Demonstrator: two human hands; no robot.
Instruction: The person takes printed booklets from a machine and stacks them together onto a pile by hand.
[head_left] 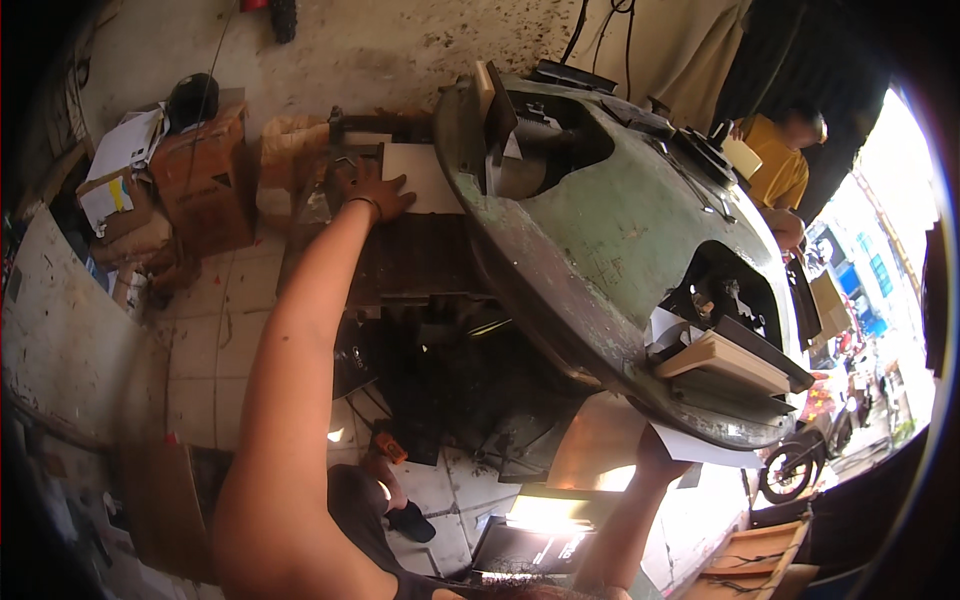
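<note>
My left hand [375,192] reaches far forward, fingers spread, and rests on the edge of a pale stack of paper [415,178] on a dark bench. My right hand [660,458] is low at the right, under the rim of a large round green metal machine [610,215]. It grips a white sheet of paper [708,449]; its fingertips are partly hidden. In a clamp just above it stands a thick paper block [725,362]. Another paper block [484,90] is upright in the clamp at the machine's far left.
Brown cardboard boxes [205,185] stand at the left against the wall, with a black helmet [193,97] on top. Across the machine is a person in a yellow shirt [775,172]. A wooden frame [755,560] lies at the lower right. A motorcycle wheel [790,472] shows beyond.
</note>
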